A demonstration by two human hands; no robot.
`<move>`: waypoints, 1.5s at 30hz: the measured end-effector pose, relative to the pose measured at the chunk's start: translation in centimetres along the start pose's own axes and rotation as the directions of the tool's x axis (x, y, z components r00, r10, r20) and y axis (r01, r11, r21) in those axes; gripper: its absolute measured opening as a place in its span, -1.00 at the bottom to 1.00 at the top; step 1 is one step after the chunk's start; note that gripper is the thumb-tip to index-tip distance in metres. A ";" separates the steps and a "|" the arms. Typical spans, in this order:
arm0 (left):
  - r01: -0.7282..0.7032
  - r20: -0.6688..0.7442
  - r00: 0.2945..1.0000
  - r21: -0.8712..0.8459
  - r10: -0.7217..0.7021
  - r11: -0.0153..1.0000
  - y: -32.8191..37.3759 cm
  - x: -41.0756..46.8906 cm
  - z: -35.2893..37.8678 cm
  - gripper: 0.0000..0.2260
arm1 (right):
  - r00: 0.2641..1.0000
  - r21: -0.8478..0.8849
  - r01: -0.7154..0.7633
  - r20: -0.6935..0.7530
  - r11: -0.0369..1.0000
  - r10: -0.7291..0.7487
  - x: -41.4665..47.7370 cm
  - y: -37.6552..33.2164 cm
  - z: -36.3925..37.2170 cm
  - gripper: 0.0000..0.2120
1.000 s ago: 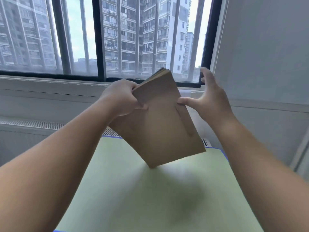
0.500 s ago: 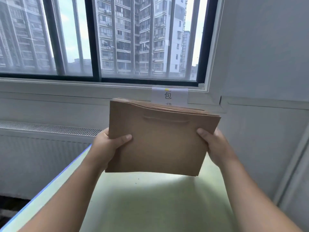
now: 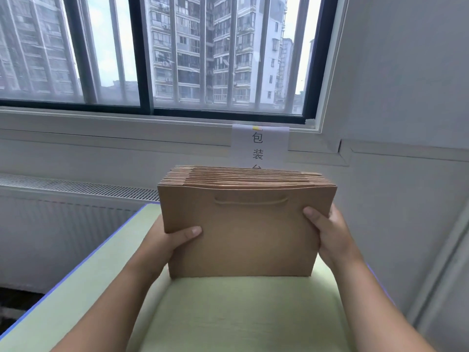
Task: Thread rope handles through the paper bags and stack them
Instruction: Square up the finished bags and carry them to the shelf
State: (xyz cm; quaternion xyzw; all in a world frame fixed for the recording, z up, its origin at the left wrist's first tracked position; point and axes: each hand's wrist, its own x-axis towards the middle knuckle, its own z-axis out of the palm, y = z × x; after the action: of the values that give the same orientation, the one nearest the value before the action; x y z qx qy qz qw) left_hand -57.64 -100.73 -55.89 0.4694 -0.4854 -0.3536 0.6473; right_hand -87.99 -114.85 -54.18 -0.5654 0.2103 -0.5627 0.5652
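A thick stack of flat brown paper bags (image 3: 243, 235) stands upright on its bottom edge on the pale green table (image 3: 228, 313). The front bag shows a short rope handle (image 3: 251, 201) lying across its upper part. My left hand (image 3: 170, 243) grips the stack's left side, thumb on the front face. My right hand (image 3: 327, 232) grips the right side the same way. The fingers behind the stack are hidden.
The table has a blue edge (image 3: 83, 260) on its left side and ends near the wall. Behind it are a white radiator (image 3: 63, 217), a sill with a paper sign (image 3: 260, 146), and a barred window (image 3: 177, 54). A grey wall (image 3: 406, 123) closes the right side.
The stack was tilted in the air, held by the left hand alone. Both hands then took its sides, turned it upright and lowered it onto the table.
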 end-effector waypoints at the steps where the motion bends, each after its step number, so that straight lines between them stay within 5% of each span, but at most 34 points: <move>1: -0.027 0.017 0.999 -0.004 0.027 1.000 0.6 0.0 -0.1 -0.37 | 1.000 0.004 -0.003 0.027 1.000 0.003 -0.1 0.0 -0.2 -0.14; 5: -0.125 0.038 0.991 -0.036 0.126 0.992 3.0 0.7 0.1 -0.50 | 0.993 -0.009 -0.012 0.119 1.000 0.013 -0.3 -0.8 -0.2 -0.19; 9: -0.166 0.032 0.985 -0.044 0.168 0.985 3.8 1.5 0.4 -0.42 | 0.986 0.073 0.019 0.166 0.997 -0.031 0.0 -2.0 -0.3 -0.63; 15: -0.146 -0.233 0.961 0.033 0.150 0.989 2.6 1.4 1.9 -0.43 | 0.996 -0.026 0.086 0.003 0.996 -0.086 -0.6 -1.6 1.4 -0.35; 17: -0.170 -0.267 0.946 0.069 0.182 0.983 2.3 1.5 2.1 -0.44 | 0.991 -0.062 0.115 -0.061 0.991 -0.118 -0.6 -1.3 1.6 -0.41; 20: -0.208 -0.295 0.927 0.108 0.231 0.972 2.1 1.4 2.2 -0.46 | 0.984 -0.148 0.139 -0.092 0.979 -0.154 -0.7 -1.0 1.4 -0.67; 29: -0.240 -0.372 0.880 0.188 0.295 0.953 1.4 1.9 2.6 -0.83 | 0.967 -0.258 0.194 -0.110 0.947 -0.228 -0.4 -0.6 1.6 -0.71; 36: -0.135 -0.258 0.951 0.139 0.168 0.981 0.0 1.7 1.4 -0.39 | 0.977 -0.240 0.155 -0.108 0.958 -0.186 -0.9 0.4 1.7 -0.32; 45: -0.088 -0.357 0.921 0.197 0.155 0.977 -0.7 0.6 2.1 -0.67 | 0.955 -0.335 0.128 -0.214 0.933 -0.207 -1.3 0.9 2.1 -0.48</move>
State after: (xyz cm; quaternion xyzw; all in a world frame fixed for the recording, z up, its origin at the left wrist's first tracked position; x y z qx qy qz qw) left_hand -59.50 -102.03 -56.22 0.5521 -0.4123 -0.1734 0.7037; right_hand -86.20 -113.16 -54.89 -0.5909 0.3172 -0.6335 0.3859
